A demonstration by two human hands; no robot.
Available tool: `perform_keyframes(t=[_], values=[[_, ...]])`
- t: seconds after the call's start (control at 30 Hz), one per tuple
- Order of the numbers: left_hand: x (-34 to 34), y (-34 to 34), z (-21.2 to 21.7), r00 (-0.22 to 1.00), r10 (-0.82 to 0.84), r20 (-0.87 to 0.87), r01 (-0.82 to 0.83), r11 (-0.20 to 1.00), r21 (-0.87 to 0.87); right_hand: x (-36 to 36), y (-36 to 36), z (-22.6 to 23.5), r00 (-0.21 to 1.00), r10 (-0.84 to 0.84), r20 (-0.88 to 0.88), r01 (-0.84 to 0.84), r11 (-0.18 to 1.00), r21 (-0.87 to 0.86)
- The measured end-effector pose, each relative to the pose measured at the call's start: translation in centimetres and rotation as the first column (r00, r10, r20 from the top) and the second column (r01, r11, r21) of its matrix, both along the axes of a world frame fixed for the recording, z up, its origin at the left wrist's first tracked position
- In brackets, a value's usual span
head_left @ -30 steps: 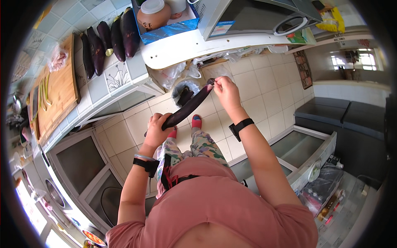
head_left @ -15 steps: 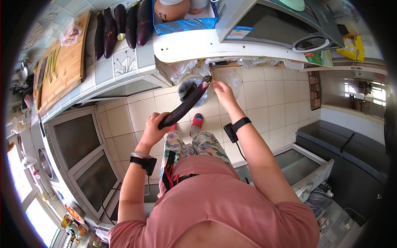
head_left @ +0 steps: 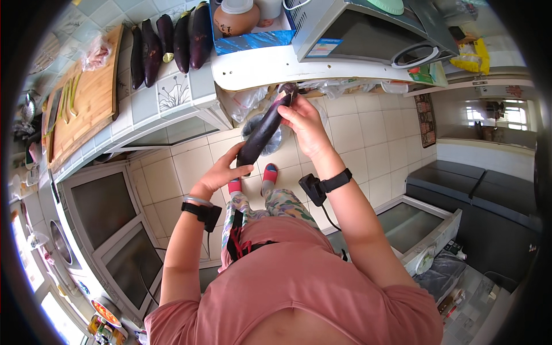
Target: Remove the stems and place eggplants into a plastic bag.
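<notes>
Right hand (head_left: 307,126): grasping the cap end of a dark purple eggplant (head_left: 261,135), thumb along the skin just below the cap. Left hand (head_left: 220,174): curled round the blunt end, thumb on the near side; grip force can't be read. Eggplant is tilted, lying across the view of a plastic-lined bin (head_left: 275,142): cap end past the bin's far side, blunt end on its near side; height above it can't be judged. Handling, my judgement: two-end support suits a long smooth-skinned piece. Blunt end looks like the easier one to lose, so cradle it rather than pinch. Use fingertips at the cap, no nails into the skin; don't bend the middle. Working above the bin makes sense, any loose bits would fall in. Up and left of the bin: five more eggplants (head_left: 165,34) in a row. Writing: clay jar (head_left: 237,23) beyond the bin has dark brushed characters, sitting in a blue-patterned box (head_left: 253,41). Microwave (head_left: 368,40), beyond and right of the bin, carries a blue-and-white sticker (head_left: 325,48), print too small. Yellow bag (head_left: 472,57), far right of the bin: printing unreadable.
</notes>
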State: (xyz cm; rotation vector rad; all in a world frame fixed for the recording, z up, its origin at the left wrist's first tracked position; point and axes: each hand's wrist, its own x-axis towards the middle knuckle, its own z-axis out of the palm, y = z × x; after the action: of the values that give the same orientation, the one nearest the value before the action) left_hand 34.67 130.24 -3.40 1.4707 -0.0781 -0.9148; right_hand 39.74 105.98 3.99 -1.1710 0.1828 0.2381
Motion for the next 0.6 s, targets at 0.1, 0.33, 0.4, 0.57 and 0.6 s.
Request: perform_keyframes(t=[0.1, 0.33, 0.4, 0.57, 0.6], values=[[0.1, -1.8, -0.6, 0.895, 0.159, 0.416, -0.177, 0.984, 0.003, 0.0, 2.2, 2.2, 0.99, -0.045, 0.131, 0.052, 0.997, -0.052], [1.1, -2.2, -0.1, 0.831, 0.371, 0.414, -0.371, 0.925, -0.084, 1.3, 4.8, 3.2, 0.959, -0.229, 0.164, 0.259, 0.947, -0.19], [1.1, -1.5, 0.4, 0.862, 0.365, 0.351, -0.348, 0.931, -0.115, 1.6, 4.7, 3.3, 0.953, -0.245, 0.178, 0.278, 0.941, -0.194], [0.6, 0.1, 0.5, 0.786, 0.307, 0.537, -0.4, 0.914, 0.062, 1.9, 5.2, 3.3, 0.959, -0.169, 0.227, 0.258, 0.852, -0.456], [0.5, 0.2, 0.8, 0.786, 0.307, 0.537, -0.397, 0.916, 0.058, 1.8, 5.3, 3.4, 0.966, -0.147, 0.211, 0.238, 0.817, -0.525]])
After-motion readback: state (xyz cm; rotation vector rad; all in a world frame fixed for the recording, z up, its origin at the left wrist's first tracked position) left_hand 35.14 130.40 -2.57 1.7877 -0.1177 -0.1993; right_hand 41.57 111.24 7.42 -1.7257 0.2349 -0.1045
